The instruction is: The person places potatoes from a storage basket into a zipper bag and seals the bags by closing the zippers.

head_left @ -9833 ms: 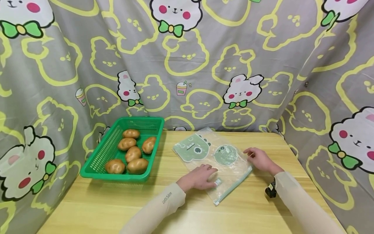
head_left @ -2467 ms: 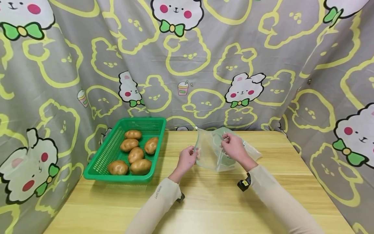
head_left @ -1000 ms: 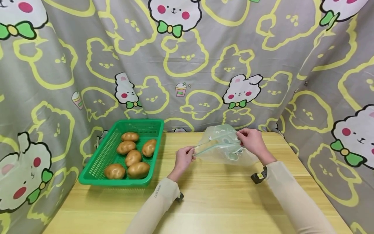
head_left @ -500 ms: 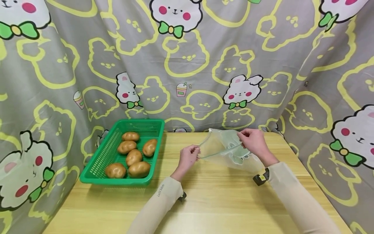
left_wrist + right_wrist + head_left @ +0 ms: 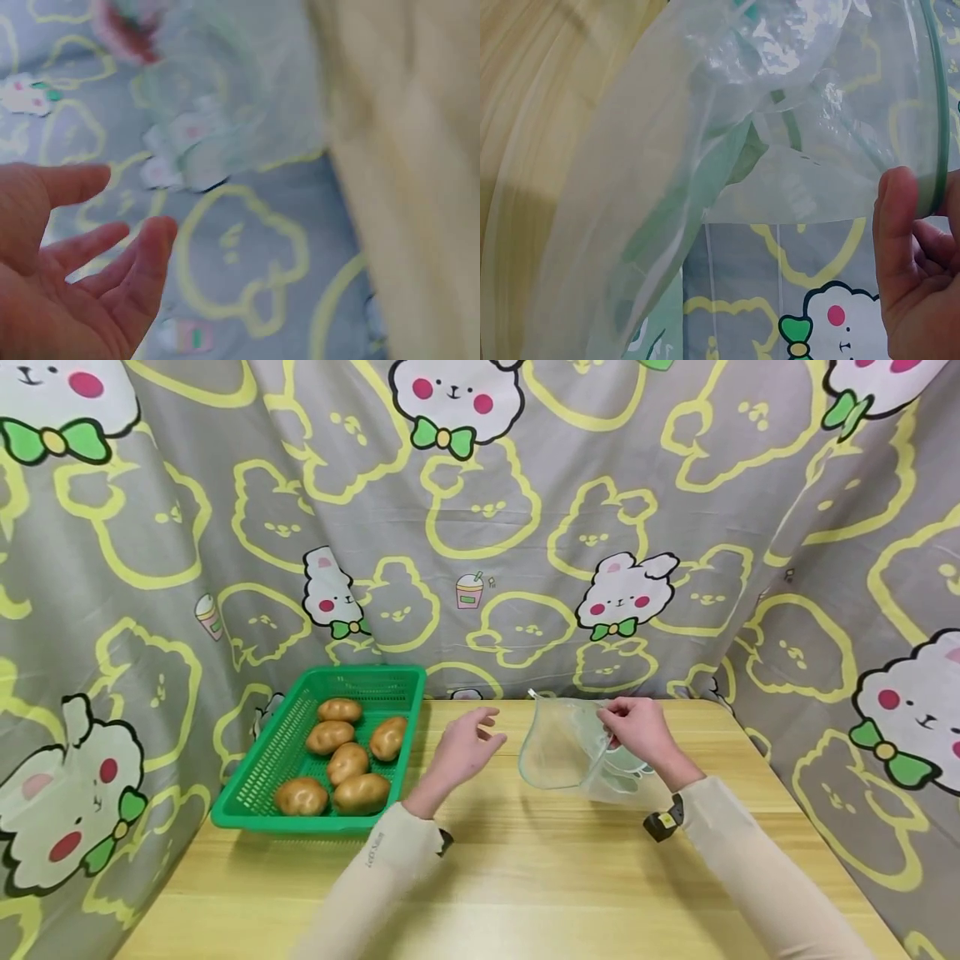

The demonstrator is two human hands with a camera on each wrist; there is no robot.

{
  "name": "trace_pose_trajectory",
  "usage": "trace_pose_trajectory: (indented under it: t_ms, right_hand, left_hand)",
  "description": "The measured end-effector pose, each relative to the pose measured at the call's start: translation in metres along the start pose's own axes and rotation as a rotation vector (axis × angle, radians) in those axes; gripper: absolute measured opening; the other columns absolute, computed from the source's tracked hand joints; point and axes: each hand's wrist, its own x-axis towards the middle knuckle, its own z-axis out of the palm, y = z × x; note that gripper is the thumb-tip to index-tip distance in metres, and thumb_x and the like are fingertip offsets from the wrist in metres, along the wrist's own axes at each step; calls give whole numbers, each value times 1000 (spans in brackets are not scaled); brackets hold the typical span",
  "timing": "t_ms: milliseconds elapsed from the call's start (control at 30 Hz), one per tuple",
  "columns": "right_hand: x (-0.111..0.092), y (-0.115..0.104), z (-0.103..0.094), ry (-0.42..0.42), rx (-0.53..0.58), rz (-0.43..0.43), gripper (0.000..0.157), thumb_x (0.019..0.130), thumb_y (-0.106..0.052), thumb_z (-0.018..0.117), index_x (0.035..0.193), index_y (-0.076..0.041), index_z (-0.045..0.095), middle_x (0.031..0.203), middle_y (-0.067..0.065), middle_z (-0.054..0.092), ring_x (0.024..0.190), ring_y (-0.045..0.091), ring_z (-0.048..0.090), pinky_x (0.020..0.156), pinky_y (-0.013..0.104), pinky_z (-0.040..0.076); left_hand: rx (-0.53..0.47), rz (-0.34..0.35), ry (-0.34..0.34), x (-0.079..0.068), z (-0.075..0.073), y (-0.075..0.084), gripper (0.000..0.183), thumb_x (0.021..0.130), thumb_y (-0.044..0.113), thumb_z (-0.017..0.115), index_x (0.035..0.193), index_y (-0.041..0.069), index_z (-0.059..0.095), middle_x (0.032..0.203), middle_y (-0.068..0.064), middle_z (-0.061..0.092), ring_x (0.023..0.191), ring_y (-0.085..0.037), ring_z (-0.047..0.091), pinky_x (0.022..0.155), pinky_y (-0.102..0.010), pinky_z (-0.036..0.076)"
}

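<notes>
Head view, near edge: my cream sleeves [image 5: 757, 860] reach in over the wood-grain tabletop [image 5: 525, 877]; small black wrist camera [image 5: 660, 822] at the right cuff.
Left hand: my left hand [image 5: 461, 747] hangs in the air just short of the clear zip bag [image 5: 557, 743], touching nothing; left wrist view shows its fingers spread apart, thumb well clear of them.
Right hand: my right hand [image 5: 637, 727] has thumb and fingertips clamped on the bag's rim; right wrist view shows the green zip strip [image 5: 937, 112] running down into that hold.
Bag, place: right of table centre, toward the back. Whether its underside touches the wood, I cannot tell.
Bag, handling: step in hand looks like keeping the mouth spread. Best, I judge, to pinch one layer only, hold the rim outward and pull lightly; film this limp would likely sag shut if I slackened.
Bag, bearing: mouth gapes left, white slider [image 5: 532, 693] at its far corner. Long axis runs roughly crosswise to me, closed end toward my right wrist, partly hidden there.
Basket: green plastic basket [image 5: 408, 718] on the left, six potatoes [image 5: 348, 765] inside, long side running front to back.
Backdrop: grey rabbit-print curtain [image 5: 517, 535] behind everything.
</notes>
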Motion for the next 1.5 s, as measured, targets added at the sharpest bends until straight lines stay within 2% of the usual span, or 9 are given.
trace_pose_trajectory:
  t_ms: [100, 200, 367, 533, 800, 1000, 1167, 1333, 1500]
  right_hand:
    - [0, 0, 2, -6, 7, 0, 20, 92, -16, 60, 86, 2, 68, 62, 7, 62, 50, 22, 62, 49, 31, 52]
    - [1, 0, 4, -16, 12, 0, 21, 92, -16, 60, 86, 2, 68, 61, 7, 62, 50, 23, 62, 49, 31, 52]
    - [1, 1, 5, -42, 19, -4, 20, 93, -15, 59, 87, 2, 69, 61, 7, 61, 51, 22, 61, 52, 36, 53]
    - [1, 1, 6, -46, 15, -20, 19, 93, -15, 60, 86, 1, 68, 61, 7, 61, 51, 21, 61, 50, 34, 53]
    - [-1, 4, 5, -52, 7, -1, 21, 93, -17, 59, 84, 0, 67, 61, 7, 61, 50, 20, 60, 49, 32, 52]
    - [-1, 6, 4, -48, 0, -12, 20, 93, -16, 59, 85, 0, 67, 61, 7, 60, 50, 20, 60, 50, 35, 52]
    - [-1, 9, 4, -44, -10, -34, 21, 93, -16, 59, 81, -1, 67, 59, 7, 60, 48, 19, 59, 50, 39, 53]
    - [0, 13, 3, -43, -27, -41, 22, 93, -16, 59, 78, -2, 66, 57, 6, 59, 47, 18, 58, 47, 32, 51]
    - [1, 13, 3, -36, -31, -44, 21, 93, -15, 60, 77, -2, 66, 57, 6, 59, 46, 18, 58, 47, 34, 51]
  left_hand:
    - [2, 18, -28, 0, -31, 6, 46, 89, 25, 66, 131, 13, 55, 121, -8, 60, 95, -19, 63, 69, -32, 53]
    - [4, 42, -61, 6, -61, 1, 47, 90, 23, 66, 134, 14, 52, 124, -9, 57, 102, -22, 61, 74, -37, 53]
    - [5, 36, -140, 20, -100, -25, 52, 92, 24, 63, 139, 14, 45, 132, -14, 50, 116, -31, 53, 87, -45, 48]
    - [57, -12, -185, 30, -121, -52, 55, 92, 23, 63, 141, 11, 41, 137, -21, 44, 121, -36, 47, 94, -50, 41]
    - [90, -71, -278, 42, -131, -93, 57, 91, 14, 64, 141, 7, 38, 140, -25, 39, 128, -39, 38, 99, -52, 35]
    - [133, -68, -378, 55, -130, -115, 61, 88, 10, 66, 141, 2, 37, 141, -29, 35, 128, -44, 35, 100, -53, 34]
    - [144, -52, -405, 61, -127, -133, 62, 88, 9, 67, 140, -2, 36, 140, -33, 34, 127, -47, 34, 99, -54, 35]
    - [130, -22, -423, 63, -124, -151, 62, 86, 7, 69, 138, -4, 38, 137, -35, 36, 126, -49, 35, 98, -55, 35]
    - [116, -35, -438, 63, -121, -161, 59, 85, 5, 68, 135, -7, 40, 136, -35, 38, 126, -48, 35, 97, -55, 36]
